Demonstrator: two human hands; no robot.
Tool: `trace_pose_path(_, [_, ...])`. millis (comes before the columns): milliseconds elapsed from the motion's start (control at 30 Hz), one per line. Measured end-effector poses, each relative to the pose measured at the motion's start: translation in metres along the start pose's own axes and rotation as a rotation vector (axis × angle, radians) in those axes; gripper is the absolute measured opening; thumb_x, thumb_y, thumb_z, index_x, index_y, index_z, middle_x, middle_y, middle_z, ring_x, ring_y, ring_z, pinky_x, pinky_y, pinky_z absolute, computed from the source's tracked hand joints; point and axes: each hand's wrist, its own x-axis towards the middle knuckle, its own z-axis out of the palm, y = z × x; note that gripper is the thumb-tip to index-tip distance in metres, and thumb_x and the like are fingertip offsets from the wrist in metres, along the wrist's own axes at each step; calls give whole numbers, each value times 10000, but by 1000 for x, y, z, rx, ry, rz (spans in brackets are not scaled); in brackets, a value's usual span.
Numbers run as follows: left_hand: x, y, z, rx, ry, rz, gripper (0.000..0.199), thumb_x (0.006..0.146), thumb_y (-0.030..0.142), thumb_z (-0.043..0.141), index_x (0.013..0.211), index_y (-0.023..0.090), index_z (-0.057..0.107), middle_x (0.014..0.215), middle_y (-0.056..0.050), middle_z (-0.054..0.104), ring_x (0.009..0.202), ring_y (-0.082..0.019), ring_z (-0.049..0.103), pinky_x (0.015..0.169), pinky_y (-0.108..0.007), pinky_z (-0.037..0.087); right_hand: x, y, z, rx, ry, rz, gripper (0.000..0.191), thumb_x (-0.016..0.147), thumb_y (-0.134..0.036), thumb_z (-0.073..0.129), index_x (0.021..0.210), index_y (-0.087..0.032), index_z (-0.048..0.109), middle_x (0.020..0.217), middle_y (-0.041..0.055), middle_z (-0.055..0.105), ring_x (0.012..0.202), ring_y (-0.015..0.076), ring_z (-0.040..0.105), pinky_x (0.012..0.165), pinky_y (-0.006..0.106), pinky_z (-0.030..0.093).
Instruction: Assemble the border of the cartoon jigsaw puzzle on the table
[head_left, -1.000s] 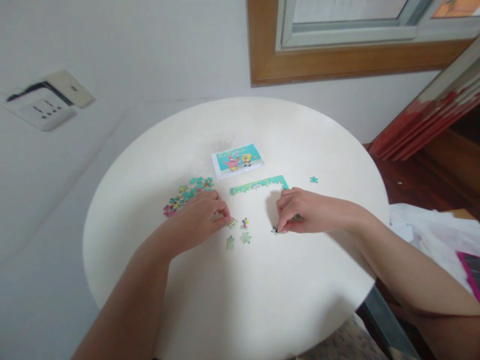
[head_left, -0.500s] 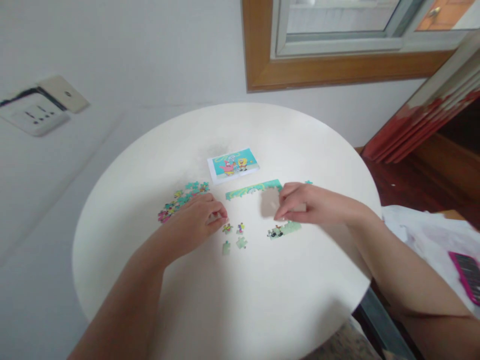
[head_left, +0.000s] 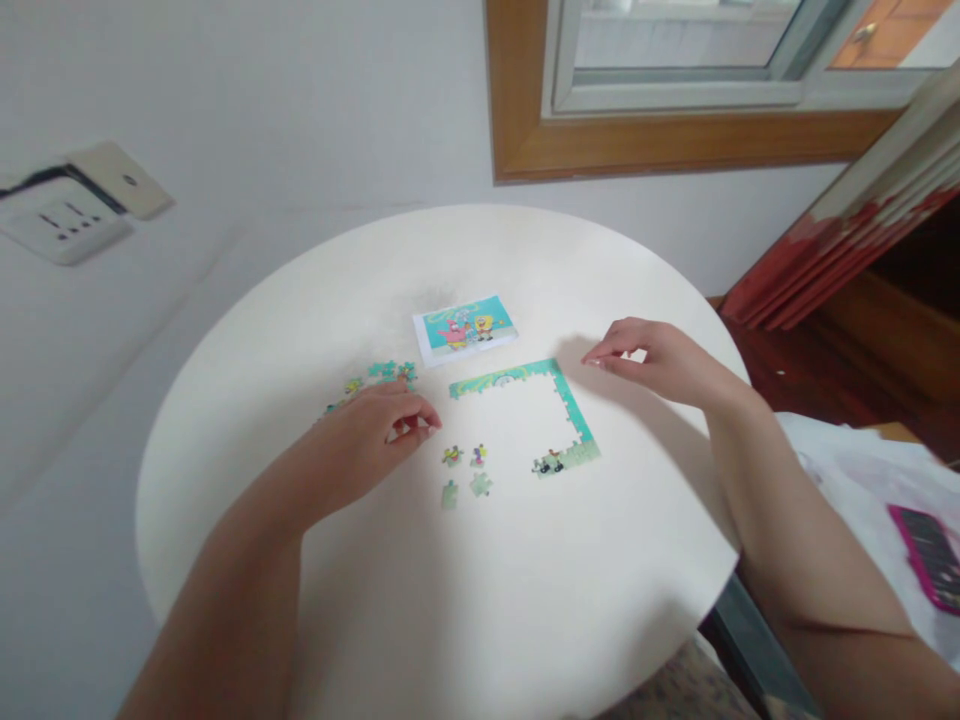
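My left hand [head_left: 382, 425] hovers by the loose pile of jigsaw pieces [head_left: 386, 371], covering part of it. Its thumb and fingertips are pinched together; whatever they hold, if anything, is hidden. My right hand [head_left: 646, 358] is over the table, just right of the partly joined puzzle border [head_left: 571, 400]. Its thumb and forefinger are closed in a pinch, and I cannot make out anything between them. The border runs along the top, right side and part of the bottom. Between my left hand and its lower end lie several separate pieces [head_left: 481, 484].
Behind the border lies a reference picture card [head_left: 469, 328] with cartoon figures. All this rests on a round white table [head_left: 487, 600] against the wall. A pink-edged phone [head_left: 930, 550] lies on white plastic at the right. A red and white curtain [head_left: 802, 260] hangs beyond.
My right hand has moved up and right, off the border, uncovering its right side. A lone piece there before is out of sight. My left hand has drawn slightly left.
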Motion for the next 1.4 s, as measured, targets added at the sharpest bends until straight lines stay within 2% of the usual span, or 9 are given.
trace_pose_path(133, [-2, -3, 0, -7, -4, 8, 301, 887, 364, 460, 911, 209, 717, 891, -63, 697, 823, -231, 626, 788, -363, 482, 1, -6, 7, 4, -76, -67, 235, 918, -338, 592, 941, -223, 796, 885, 68, 729, 860, 209, 638, 778, 346, 475])
trace_pose_path(267, [-4, -5, 0, -22, 3, -1, 288, 886, 350, 466, 920, 212, 716, 902, -60, 693, 834, -233, 630, 799, -368, 483, 2, -7, 10, -6, -93, -91, 230, 912, -310, 589, 928, -212, 797, 850, 65, 724, 828, 203, 633, 753, 333, 465])
trace_pose_path(500, [-9, -9, -7, -42, 36, -21, 290, 884, 341, 462, 955, 217, 715, 926, -62, 678, 815, -216, 623, 776, -346, 487, 3, -6, 12, -5, -110, -66, 231, 910, -329, 592, 935, -214, 792, 857, 67, 726, 832, 201, 629, 740, 324, 460])
trace_pose_path(667, [-12, -14, -12, -33, 71, -57, 302, 860, 266, 445, 988, 234, 716, 947, -54, 669, 818, -203, 624, 767, -325, 484, 3, -6, 14, 6, -113, -56, 230, 910, -334, 593, 936, -221, 791, 856, 61, 719, 823, 193, 625, 739, 324, 459])
trace_pose_path(833, [-12, -9, -11, -43, 61, -38, 292, 872, 283, 448, 970, 232, 718, 933, -52, 667, 820, -198, 620, 775, -319, 486, 3, -6, 14, -4, -113, -46, 234, 911, -336, 589, 943, -222, 790, 860, 61, 713, 808, 185, 624, 712, 314, 451])
trace_pose_path(1067, [-18, -11, -3, -53, -135, -16, 278, 869, 310, 461, 970, 254, 714, 944, -36, 688, 839, -204, 629, 779, -319, 482, 2, -7, 15, -6, -114, -40, 245, 906, -348, 592, 932, -218, 798, 844, 62, 708, 789, 188, 617, 707, 315, 451])
trace_pose_path(1167, [-21, -11, -2, -48, -175, -35, 290, 867, 298, 457, 986, 268, 720, 967, -34, 681, 868, -202, 631, 799, -317, 475, 2, -6, 15, 4, -115, -46, 248, 904, -347, 592, 934, -217, 800, 831, 59, 701, 777, 186, 614, 692, 310, 443])
trace_pose_path(1300, [-21, 2, -3, -105, -238, 23, 279, 867, 290, 470, 984, 267, 722, 962, -27, 682, 855, -183, 631, 798, -292, 467, 3, -7, 15, 1, -118, -49, 245, 899, -344, 594, 921, -217, 802, 828, 61, 706, 770, 191, 617, 696, 314, 446])
trace_pose_path(1400, [-21, 14, -3, -114, -257, 30, 258, 864, 314, 509, 1008, 253, 714, 921, -28, 688, 805, -179, 630, 732, -279, 454, 2, -7, 15, 2, -116, -47, 241, 899, -344, 596, 921, -218, 799, 832, 61, 707, 769, 191, 618, 701, 317, 452])
